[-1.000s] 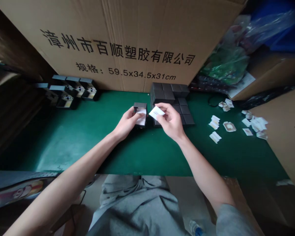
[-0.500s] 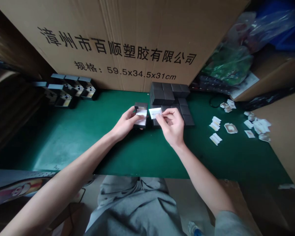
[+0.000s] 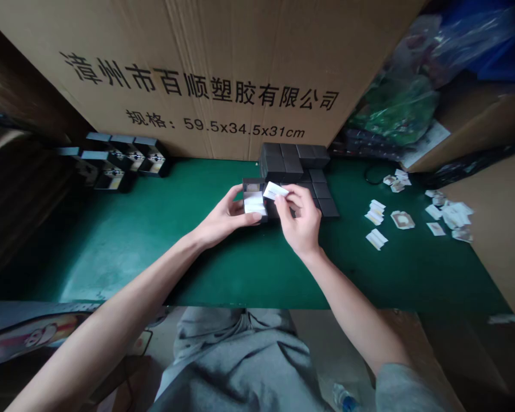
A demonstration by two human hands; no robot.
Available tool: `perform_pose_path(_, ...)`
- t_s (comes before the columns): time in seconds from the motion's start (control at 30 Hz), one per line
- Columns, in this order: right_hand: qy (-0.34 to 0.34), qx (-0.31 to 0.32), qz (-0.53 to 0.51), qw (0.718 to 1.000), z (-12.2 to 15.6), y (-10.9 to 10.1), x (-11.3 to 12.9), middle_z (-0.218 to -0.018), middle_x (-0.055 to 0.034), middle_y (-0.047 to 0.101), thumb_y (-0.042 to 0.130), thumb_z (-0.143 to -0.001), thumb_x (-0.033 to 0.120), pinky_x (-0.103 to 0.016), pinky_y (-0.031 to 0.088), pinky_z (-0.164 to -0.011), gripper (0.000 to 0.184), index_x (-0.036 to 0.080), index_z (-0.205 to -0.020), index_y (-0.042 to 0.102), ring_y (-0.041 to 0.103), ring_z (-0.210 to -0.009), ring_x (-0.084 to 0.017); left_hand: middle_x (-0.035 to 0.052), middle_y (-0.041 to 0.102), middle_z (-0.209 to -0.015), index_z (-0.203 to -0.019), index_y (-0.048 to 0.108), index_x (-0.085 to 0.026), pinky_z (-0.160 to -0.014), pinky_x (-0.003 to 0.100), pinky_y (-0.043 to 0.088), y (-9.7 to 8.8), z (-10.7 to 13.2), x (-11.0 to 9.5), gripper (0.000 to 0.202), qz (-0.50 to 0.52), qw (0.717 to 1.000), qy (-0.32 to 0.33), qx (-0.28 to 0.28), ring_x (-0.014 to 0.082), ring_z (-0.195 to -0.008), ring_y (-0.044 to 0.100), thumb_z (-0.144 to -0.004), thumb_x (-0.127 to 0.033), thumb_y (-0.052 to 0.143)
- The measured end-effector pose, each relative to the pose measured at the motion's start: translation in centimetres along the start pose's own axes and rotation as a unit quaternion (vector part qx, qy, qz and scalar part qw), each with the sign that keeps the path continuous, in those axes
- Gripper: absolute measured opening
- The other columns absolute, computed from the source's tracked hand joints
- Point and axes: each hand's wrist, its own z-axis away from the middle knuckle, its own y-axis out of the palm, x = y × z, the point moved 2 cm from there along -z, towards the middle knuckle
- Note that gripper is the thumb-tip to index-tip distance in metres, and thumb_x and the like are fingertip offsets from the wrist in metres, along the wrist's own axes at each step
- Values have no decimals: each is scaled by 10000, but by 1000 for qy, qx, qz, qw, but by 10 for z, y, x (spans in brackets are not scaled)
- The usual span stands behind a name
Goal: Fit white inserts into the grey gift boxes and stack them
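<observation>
Around a small black box (image 3: 254,188) with its lid raised, my left hand (image 3: 224,218) is closed, thumb along the front edge. White lining (image 3: 254,202) shows inside the box. Pinched between the thumb and fingers of my right hand (image 3: 301,220) is a small white card (image 3: 275,190) with dark print too small to read. The card is tilted beside the box's upper right corner; whether they touch I cannot tell. Just behind my right hand stands a stack of closed black boxes (image 3: 289,160).
Several open black boxes (image 3: 111,180) stand at the back left of the green table (image 3: 189,252). Folded white paper pieces (image 3: 375,213) and a heap of inserts (image 3: 455,217) lie on the right. A large printed carton (image 3: 223,51) walls off the back; plastic bags (image 3: 403,109) fill the right corner.
My left hand has shifted the black box a little to the right, closer to the card, and its thumb has moved to the box's front edge. The card has tilted in my right hand.
</observation>
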Motion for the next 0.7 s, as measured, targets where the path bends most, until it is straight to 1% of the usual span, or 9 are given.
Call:
perform_pose_path(0.07, -38, -12, 40, 998, -1, -1, 0, -1036, -23, 801, 657, -1008, 316, -298, 649, -833, 159, 243, -1150, 660, 787, -925, -167, 105, 724, -1288, -1425, 463, -260, -1042, 419, 570, -2, 0, 3, 868, -10, 1000, 4, 7, 249, -1170, 707, -706, -251, 949)
perform_pose_path(0.13, -62, -6, 62, 996, -2, -2, 2, -1084, -40, 806, 639, -1023, 299, -306, 648, -847, 147, 239, -1154, 671, 786, -951, -171, 99, 729, -1276, -1433, 446, -267, -1081, 433, 546, -3, -1, 4, 886, -18, 1000, 9, 15, 244, -1176, 706, -706, -231, 952)
perform_pose_path(0.2, -90, 8, 67, 994, -4, -3, 7, -1167, -66, 802, 620, -1033, 265, -324, 653, -873, 149, 238, -1162, 690, 782, -1021, -184, 88, 738, -1235, -1426, 435, -269, -1037, 407, 573, -3, -1, 3, 900, -12, 1000, 15, 11, 228, -1136, 714, -695, -224, 958)
perform_pose_path(0.3, -151, 23, 73, 986, -6, -3, 15, -1208, -92, 793, 652, -1011, 208, -372, 657, -912, 141, 229, -1119, 739, 768, -1089, -212, 68, 735, -1177, -1404, 438, -270, -858, 331, 636, -3, -2, 1, 902, 9, 1000, 23, 3, 207, -1039, 721, -674, -231, 966)
perform_pose_path(0.4, -191, 16, 83, 978, -6, -3, 18, -1153, -86, 783, 710, -968, 165, -382, 671, -862, 152, 233, -1080, 787, 772, -979, -199, 61, 729, -1142, -1393, 449, -258, -744, 273, 645, -2, -2, -1, 881, 17, 999, 24, 21, 183, -954, 726, -676, -222, 960)
perform_pose_path(0.47, -199, 8, 90, 976, -4, -3, 16, -1113, -72, 763, 720, -958, 151, -355, 679, -782, 181, 247, -1086, 803, 761, -887, -174, 63, 731, -1127, -1406, 444, -250, -735, 265, 647, -1, -1, -1, 884, 14, 999, 15, 40, 170, -905, 736, -684, -208, 952)
perform_pose_path(0.53, -210, 11, 103, 972, -2, -2, 12, -1090, -68, 746, 719, -955, 137, -329, 675, -720, 211, 257, -1104, 809, 744, -851, -159, 65, 733, -1124, -1430, 433, -251, -736, 271, 649, 0, -1, 1, 898, 8, 998, 10, 58, 164, -859, 747, -693, -203, 945)
perform_pose_path(0.6, -224, 23, 119, 967, 0, -1, 9, -1078, -69, 737, 721, -948, 115, -312, 664, -688, 245, 260, -1127, 807, 725, -846, -154, 66, 730, -1134, -1447, 426, -259, -740, 277, 650, 1, 0, 1, 909, 0, 998, 14, 69, 161, -836, 751, -699, -199, 939)
perform_pose_path(0.7, -240, 32, 130, 962, 1, -1, 7, -1053, -69, 732, 726, -935, 85, -299, 654, -673, 277, 249, -1146, 800, 709, -836, -150, 70, 725, -1155, -1456, 419, -260, -758, 281, 653, 1, 1, 2, 920, -8, 997, 22, 74, 163, -857, 747, -698, -190, 935)
